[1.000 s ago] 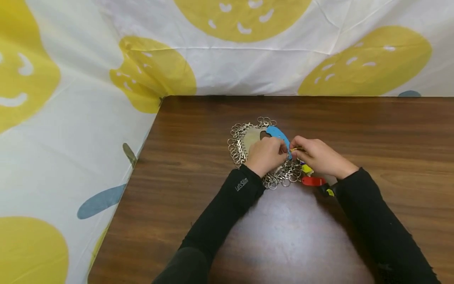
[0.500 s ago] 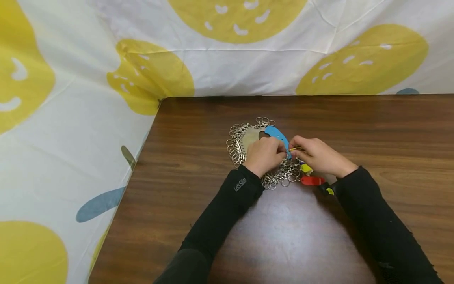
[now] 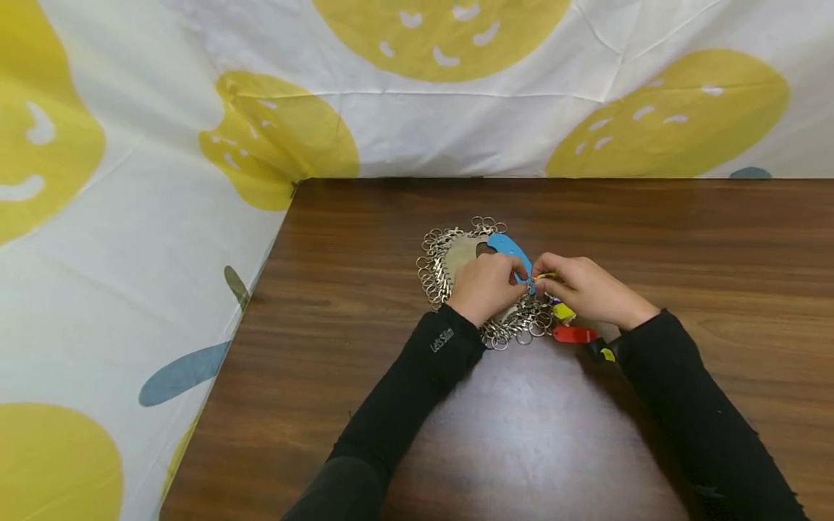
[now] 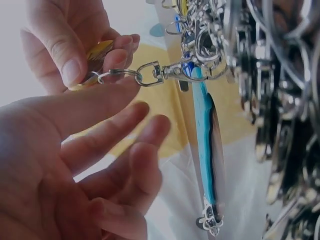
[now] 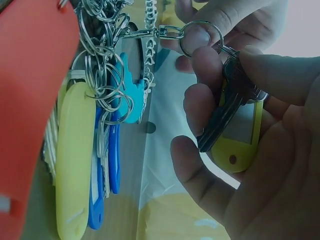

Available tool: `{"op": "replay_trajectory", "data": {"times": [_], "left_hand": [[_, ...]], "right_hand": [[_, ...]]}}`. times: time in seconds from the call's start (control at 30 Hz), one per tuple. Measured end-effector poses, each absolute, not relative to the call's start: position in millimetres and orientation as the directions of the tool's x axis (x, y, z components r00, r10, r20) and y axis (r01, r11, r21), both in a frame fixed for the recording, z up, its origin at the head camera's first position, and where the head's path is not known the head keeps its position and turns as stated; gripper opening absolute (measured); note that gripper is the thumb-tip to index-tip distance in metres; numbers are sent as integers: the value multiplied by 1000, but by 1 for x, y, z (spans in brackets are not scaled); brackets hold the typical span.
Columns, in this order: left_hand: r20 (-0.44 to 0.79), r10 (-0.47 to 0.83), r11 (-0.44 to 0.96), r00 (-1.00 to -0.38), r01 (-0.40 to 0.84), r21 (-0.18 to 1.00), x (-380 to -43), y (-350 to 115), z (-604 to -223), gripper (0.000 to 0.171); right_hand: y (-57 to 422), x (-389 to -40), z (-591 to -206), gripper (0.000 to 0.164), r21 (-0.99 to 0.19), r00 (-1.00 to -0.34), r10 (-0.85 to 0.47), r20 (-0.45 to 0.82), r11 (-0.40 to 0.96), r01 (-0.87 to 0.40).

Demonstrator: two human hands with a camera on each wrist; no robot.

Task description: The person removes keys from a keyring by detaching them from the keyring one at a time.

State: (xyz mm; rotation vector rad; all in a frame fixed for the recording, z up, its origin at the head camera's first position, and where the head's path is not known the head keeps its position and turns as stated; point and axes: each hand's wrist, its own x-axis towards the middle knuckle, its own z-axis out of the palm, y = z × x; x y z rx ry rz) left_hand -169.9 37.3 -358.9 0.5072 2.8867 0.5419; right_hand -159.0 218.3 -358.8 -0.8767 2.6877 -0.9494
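- Centrally, one split ring [image 5: 202, 21], thin, silver, between the two hands; in the head view, at 3 o'clock on the board.
- One left hand [image 3: 485, 286]: narrow at the tips, thumb and finger pinching the ring; remaining fingers loosely bent.
- One key [image 5: 225, 115], dark, just beside the ring, at 5 o'clock of it in the right wrist view.
- One yellow tag [image 5: 242, 145], lying behind the key, partly covered by it.
- One right hand [image 3: 589, 286]: thumb and fingers curled around key and tag, holding both.
- One swivel clip [image 5: 162, 32], metal, joined to the ring on its 9 o'clock side, leading to the ringed edge of the board.
- One board [image 3: 459, 255], beige, rounded, flat on the table, partly under the left hand.
- One blue handle [image 3: 511, 250], curved, on the board, at 11 o'clock from the meeting fingertips.
- Many metal rings [image 3: 521, 320], crowded around the board's rim.
- Blue tags [image 5: 115, 155], hanging at 7 o'clock from the split ring.
- One second yellow tag [image 5: 75, 160], beside the blue ones.
- One red tag [image 3: 575, 334], at 4 to 5 o'clock from the fingertips.
- Two black sleeves [image 3: 404, 398], reaching in from 5 and 7 o'clock.
- One table [image 3: 352, 253], brown woodgrain.
- One fruit-print cloth [image 3: 456, 130], white and yellow, at 9 through 12 o'clock.
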Motion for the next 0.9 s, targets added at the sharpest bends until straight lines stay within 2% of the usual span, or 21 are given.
{"op": "replay_trajectory", "data": {"times": [0.3, 0.5, 0.9], "left_hand": [[-64, 381, 849, -922, 321, 419, -168, 38, -355, 12], [-41, 387, 853, -921, 341, 396, -168, 38, -356, 10], [-40, 340, 878, -940, 302, 371, -170, 37, -358, 16]], "right_hand": [[219, -159, -359, 7, -621, -815, -578, 37, 626, -472], [218, -159, -357, 7, -629, -811, -584, 44, 614, -476], [217, -158, -358, 9, -657, -815, -580, 10, 611, -442]]}}
